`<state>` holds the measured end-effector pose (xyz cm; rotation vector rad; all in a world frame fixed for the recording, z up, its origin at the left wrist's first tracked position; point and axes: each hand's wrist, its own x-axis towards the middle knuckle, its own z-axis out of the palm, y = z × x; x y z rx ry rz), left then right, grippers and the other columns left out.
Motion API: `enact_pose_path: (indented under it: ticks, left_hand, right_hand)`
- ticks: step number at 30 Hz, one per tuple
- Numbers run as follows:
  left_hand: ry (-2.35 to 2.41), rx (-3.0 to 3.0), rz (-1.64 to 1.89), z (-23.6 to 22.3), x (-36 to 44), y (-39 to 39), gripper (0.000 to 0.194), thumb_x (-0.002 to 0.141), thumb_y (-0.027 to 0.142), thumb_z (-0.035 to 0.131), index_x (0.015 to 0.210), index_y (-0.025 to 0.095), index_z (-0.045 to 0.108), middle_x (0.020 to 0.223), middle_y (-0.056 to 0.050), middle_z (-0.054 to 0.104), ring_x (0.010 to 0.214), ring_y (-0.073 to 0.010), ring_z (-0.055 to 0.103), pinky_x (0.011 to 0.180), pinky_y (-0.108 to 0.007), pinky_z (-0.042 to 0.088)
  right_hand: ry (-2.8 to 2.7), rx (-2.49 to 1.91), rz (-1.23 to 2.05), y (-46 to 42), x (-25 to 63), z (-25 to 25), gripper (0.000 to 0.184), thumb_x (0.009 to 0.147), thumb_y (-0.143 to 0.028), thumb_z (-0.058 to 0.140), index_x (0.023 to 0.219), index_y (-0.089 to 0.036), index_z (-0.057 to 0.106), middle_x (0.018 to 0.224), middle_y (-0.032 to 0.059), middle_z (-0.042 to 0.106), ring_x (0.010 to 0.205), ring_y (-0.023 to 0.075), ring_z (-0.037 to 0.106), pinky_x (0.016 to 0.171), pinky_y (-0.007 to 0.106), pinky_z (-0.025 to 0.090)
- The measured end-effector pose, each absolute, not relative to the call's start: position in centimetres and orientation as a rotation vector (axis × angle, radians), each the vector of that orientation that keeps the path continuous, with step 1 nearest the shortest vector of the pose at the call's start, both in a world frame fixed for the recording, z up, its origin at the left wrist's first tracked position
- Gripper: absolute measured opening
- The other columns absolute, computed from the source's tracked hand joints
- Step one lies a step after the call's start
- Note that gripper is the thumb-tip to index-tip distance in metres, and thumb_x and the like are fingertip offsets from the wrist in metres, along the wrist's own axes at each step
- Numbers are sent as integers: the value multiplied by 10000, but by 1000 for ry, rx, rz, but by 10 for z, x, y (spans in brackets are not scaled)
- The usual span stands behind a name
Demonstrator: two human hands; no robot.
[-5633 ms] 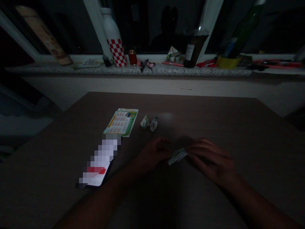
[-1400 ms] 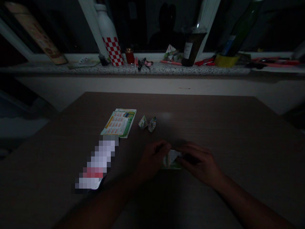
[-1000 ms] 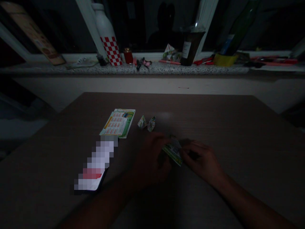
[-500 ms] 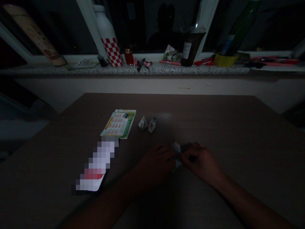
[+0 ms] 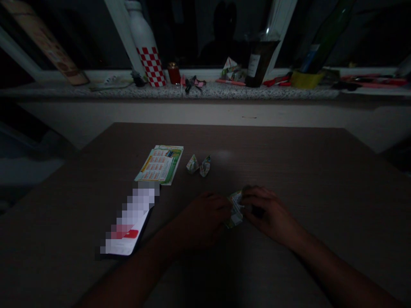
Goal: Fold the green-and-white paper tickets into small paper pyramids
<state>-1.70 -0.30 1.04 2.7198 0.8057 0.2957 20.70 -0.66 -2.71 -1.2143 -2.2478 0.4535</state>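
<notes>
A small folded piece of printed paper [image 5: 236,208], white with green edges, lies between my hands low over the table. My left hand [image 5: 208,218] is closed on its left side, back of the hand upward, and hides part of it. My right hand [image 5: 266,211] pinches the right edge between thumb and fingers. Just beyond, two small folded paper pieces [image 5: 193,164] stand close together on the table. Left of them lies a stack of printed paper sheets [image 5: 159,166] with a calendar-like grid on top.
A phone [image 5: 131,226] with a lit, partly pixelated screen lies left of my left forearm on the wooden table [image 5: 282,158]. On the stone windowsill [image 5: 212,90] stand a red-and-white checked bottle [image 5: 150,60], a dark cup [image 5: 258,64], a small red jar [image 5: 174,73] and several pens.
The paper between my hands has been turned and refolded; more of its white printed face shows now than half a second ago. Both hands stay on it. The view has shifted slightly.
</notes>
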Motion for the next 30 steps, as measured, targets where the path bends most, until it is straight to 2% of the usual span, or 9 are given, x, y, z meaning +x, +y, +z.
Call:
enact_pose_path:
  ticks: [7,20,24,30]
  left_hand:
    - [826,2679,303,14,-20,1,158,873,203,527,988,207,635,1018,-45,653,1000,-194,572,941,-376,380]
    - [1045,2671,242,6,-17,9,179,910,224,458,881,155,621,894,-56,584,865,-190,527,795,-328,410]
    - [1147,2702,232,-1,-12,7,182,915,226,441,891,152,606,896,-61,585,868,-203,520,777,-348,404]
    - [1228,2712,156,0,-5,4,174,902,221,443,896,147,601,901,-76,605,863,-226,536,769,-379,408]
  right_hand:
    - [-2313,-1215,465,-10,205,-19,261,749,-176,675,993,-267,681,1079,61,639,1017,262,576,852,422,419]
    - [-2331,-1276,492,-10,206,-18,308,739,-182,689,1033,-270,664,1105,56,622,1034,263,556,873,428,398]
    - [-2372,-1283,523,-10,207,-15,351,742,-166,674,1075,-273,639,1135,56,607,1062,266,541,893,441,390]
    - [-2370,-1288,521,-10,207,-15,233,832,-219,608,1059,-258,643,1129,66,608,1064,260,538,899,438,390]
